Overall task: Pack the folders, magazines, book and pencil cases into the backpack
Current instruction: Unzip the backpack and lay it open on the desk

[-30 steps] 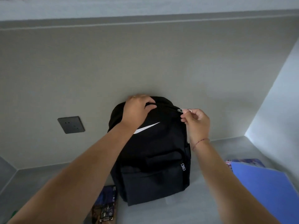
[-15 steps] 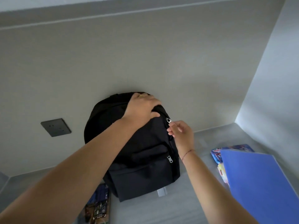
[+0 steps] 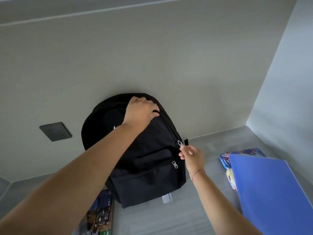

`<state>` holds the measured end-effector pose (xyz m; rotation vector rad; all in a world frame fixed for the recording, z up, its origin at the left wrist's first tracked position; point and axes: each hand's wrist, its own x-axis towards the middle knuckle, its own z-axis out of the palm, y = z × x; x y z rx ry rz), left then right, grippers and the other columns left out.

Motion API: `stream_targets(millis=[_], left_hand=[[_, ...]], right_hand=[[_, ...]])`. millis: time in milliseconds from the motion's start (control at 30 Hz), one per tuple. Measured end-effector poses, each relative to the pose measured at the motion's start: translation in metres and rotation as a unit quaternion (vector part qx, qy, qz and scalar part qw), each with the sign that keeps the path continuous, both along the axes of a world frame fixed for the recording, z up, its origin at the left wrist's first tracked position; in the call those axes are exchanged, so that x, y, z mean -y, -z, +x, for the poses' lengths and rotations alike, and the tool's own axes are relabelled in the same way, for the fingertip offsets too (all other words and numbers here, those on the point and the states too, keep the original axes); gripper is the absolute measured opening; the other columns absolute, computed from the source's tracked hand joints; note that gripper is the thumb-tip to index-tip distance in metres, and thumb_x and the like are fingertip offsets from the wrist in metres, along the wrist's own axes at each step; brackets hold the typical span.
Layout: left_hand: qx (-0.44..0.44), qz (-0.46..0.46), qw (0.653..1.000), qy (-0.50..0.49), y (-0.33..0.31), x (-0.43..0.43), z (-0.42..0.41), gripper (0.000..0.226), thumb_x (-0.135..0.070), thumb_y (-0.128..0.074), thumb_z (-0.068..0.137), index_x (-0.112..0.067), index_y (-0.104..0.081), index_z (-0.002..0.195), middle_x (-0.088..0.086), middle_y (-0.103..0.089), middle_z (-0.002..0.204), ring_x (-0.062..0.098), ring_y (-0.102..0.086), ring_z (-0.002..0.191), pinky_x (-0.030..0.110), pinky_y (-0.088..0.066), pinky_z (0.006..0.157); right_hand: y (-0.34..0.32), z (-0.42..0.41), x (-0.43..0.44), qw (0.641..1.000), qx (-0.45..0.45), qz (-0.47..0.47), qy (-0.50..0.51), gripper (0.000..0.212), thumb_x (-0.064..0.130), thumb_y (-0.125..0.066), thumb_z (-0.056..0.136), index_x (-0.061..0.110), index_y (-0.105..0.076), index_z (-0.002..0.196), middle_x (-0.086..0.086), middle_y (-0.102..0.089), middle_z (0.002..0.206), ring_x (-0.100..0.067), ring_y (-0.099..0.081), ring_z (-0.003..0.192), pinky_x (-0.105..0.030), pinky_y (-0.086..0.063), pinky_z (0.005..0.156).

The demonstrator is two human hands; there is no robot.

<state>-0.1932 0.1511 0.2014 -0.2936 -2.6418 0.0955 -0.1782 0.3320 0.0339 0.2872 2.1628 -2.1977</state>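
Upright on the grey desk (image 3: 169,221), the black backpack (image 3: 149,177) stands with its back against the pale wall, front panel facing the camera. The left hand (image 3: 140,111) lies over its crown, fingers (image 3: 152,108) curled down over the top edge and clamped on the fabric; a thin ring shows on one of them. The right hand (image 3: 191,155) is lower, at the bag's right flank, thumb and forefinger pressed together on the metal zipper pull (image 3: 179,143) of the main compartment, the other fingers loosely bent behind. That pull sits well down the side of the zip track, just above the level of the front pocket; whether the track above it lies parted cannot be told from this angle. A red thread bracelet (image 3: 197,173) circles the right wrist. The front pocket's own puller (image 3: 174,164) hangs at that pocket's right end, untouched. A small white tag (image 3: 166,198) sticks out at the base of the bag. To the right, apart from the backpack, a blue folder (image 3: 271,197) lies on the desk, overlapping a blue printed pencil case (image 3: 240,154) and a yellow-and-pink pencil case (image 3: 230,179) just beside it. At the lower left a magazine (image 3: 101,216) with a dark, picture-covered front lies flat, its upper corner near the bag's bottom edge and partly under the left forearm. A dark wall socket (image 3: 55,131) is set in the wall left of the bag.
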Motion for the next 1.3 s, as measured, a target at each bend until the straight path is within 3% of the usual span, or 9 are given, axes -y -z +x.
stream_targets(millis=[133,300,467,633,767,933,1067,1167,1300], left_hand=[[-0.066,0.058,0.996,-0.028,-0.004,0.03,0.016,0.03,-0.035,-0.069,0.081,-0.017,-0.07,0.105,0.003,-0.072,0.103,0.026,-0.062,0.098,0.041,-0.037,0.092],[-0.056,0.106,0.986,-0.114,-0.01,0.101,0.044,0.033,-0.035,-0.073,0.077,-0.016,-0.07,0.103,0.007,-0.07,0.098,0.03,-0.061,0.092,0.04,-0.045,0.08],[-0.036,0.167,0.975,-0.141,-0.004,0.13,0.058,0.022,-0.034,-0.064,0.086,-0.022,-0.07,0.102,0.002,-0.069,0.1,0.024,-0.059,0.092,0.029,-0.038,0.069],[-0.046,0.188,0.973,-0.128,-0.002,0.125,0.06,0.019,-0.032,-0.062,0.087,-0.021,-0.071,0.099,0.001,-0.069,0.096,0.023,-0.061,0.091,0.027,-0.034,0.067],[-0.043,0.189,0.974,-0.115,-0.003,0.123,0.062,0.019,-0.031,-0.063,0.087,-0.019,-0.071,0.098,0.003,-0.069,0.095,0.024,-0.06,0.089,0.028,-0.037,0.067],[-0.031,0.163,0.98,-0.111,0.002,0.124,0.061,0.019,-0.03,-0.061,0.087,-0.015,-0.067,0.097,0.005,-0.067,0.097,0.026,-0.06,0.088,0.03,-0.036,0.066],[-0.006,0.166,0.979,-0.119,0.003,0.122,0.059,0.02,-0.028,-0.055,0.092,-0.012,-0.062,0.101,0.008,-0.065,0.102,0.028,-0.059,0.093,0.03,-0.036,0.07],[0.024,0.202,0.971,-0.124,0.0,0.128,0.063,0.02,-0.027,-0.052,0.094,-0.01,-0.058,0.102,0.009,-0.063,0.098,0.027,-0.056,0.085,0.032,-0.038,0.07],[0.07,0.265,0.951,-0.144,-0.002,0.145,0.082,0.024,-0.03,-0.049,0.095,-0.01,-0.056,0.105,-0.001,-0.055,0.084,0.019,-0.051,0.078,0.03,-0.036,0.068]], right_hand=[[-0.009,-0.012,0.005,0.997,0.001,0.073,-0.019,0.026,0.027,-0.061,0.088,0.003,-0.063,0.099,-0.009,-0.067,0.092,-0.024,-0.063,0.087,-0.033,-0.05,0.08],[-0.023,-0.016,0.019,0.977,-0.088,0.196,-0.013,0.067,0.046,-0.07,0.075,0.019,-0.045,0.132,-0.003,-0.048,0.128,-0.021,-0.051,0.115,-0.035,-0.043,0.096],[0.013,0.017,0.025,0.984,0.098,0.142,0.036,0.099,0.05,-0.075,0.07,0.015,-0.022,0.146,-0.013,-0.029,0.149,-0.036,-0.034,0.134,-0.047,-0.034,0.107],[0.076,0.095,0.054,0.97,0.231,0.037,0.06,0.087,0.045,-0.081,0.065,0.004,-0.041,0.13,-0.019,-0.052,0.132,-0.035,-0.046,0.125,-0.044,-0.041,0.105],[0.075,0.092,0.066,0.991,0.113,-0.033,0.056,0.092,0.031,-0.084,0.065,0.015,-0.035,0.141,-0.008,-0.048,0.14,-0.025,-0.047,0.128,-0.04,-0.039,0.109],[0.082,0.044,0.046,0.983,0.09,0.158,0.017,0.074,0.043,-0.079,0.065,0.027,-0.047,0.13,-0.004,-0.047,0.135,-0.028,-0.048,0.122,-0.049,-0.043,0.1],[0.081,0.021,0.051,0.985,0.068,0.155,0.025,0.024,0.028,-0.073,0.077,0.011,-0.06,0.089,-0.005,-0.066,0.087,-0.032,-0.063,0.09,-0.038,-0.051,0.079],[0.069,0.014,0.046,0.99,0.027,0.134,0.026,0.027,0.02,-0.069,0.081,0.002,-0.051,0.072,-0.009,-0.054,0.065,-0.026,-0.051,0.066,-0.032,-0.038,0.061],[0.029,0.001,0.022,0.977,-0.07,0.199,0.0,0.038,0.02,-0.069,0.081,0.014,-0.039,0.059,0.002,-0.039,0.052,-0.015,-0.034,0.053,-0.019,-0.029,0.046]])
